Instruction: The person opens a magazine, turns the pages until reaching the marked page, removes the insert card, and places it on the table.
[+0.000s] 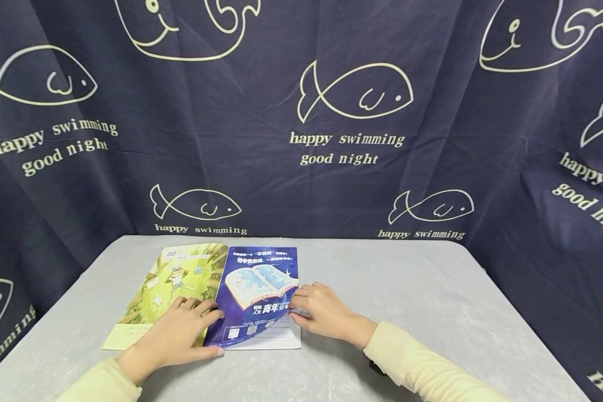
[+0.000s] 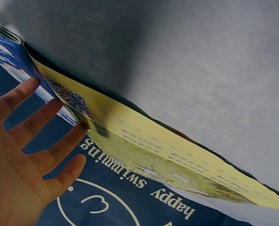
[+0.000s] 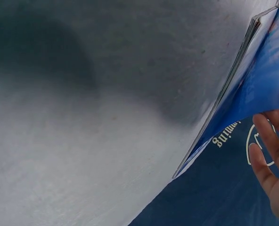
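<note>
An open magazine lies on the table, its left page green and yellow with a drawn child, its right page dark blue with a pictured open book. My left hand rests across the lower part near the spine, fingers spread; in the left wrist view the fingertips touch the pages by a QR code. My right hand pinches the right edge of the blue page between thumb and fingers. That page bends up at its lower right corner, baring a white page beneath.
A grey table extends around the magazine. Dark blue curtains with fish outlines and lettering hang behind it and at both sides. Something small and black shows under the right sleeve.
</note>
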The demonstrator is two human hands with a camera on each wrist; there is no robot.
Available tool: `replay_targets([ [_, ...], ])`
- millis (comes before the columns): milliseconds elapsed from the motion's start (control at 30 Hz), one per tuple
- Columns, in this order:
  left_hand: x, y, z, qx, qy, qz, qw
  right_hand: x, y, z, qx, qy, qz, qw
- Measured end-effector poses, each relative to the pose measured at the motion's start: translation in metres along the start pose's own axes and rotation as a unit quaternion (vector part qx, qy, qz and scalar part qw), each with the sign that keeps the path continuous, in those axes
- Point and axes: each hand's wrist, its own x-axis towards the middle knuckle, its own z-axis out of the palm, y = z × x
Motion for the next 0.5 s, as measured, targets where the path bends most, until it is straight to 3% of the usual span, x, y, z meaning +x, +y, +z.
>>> replay_targets([
  [500, -0.0005, -0.0025, 0.001, -0.004, 0.015, 0.012, 0.9998, -0.0004, -0.0002, -0.001, 0.008, 0.011, 0.014, 0.9998],
])
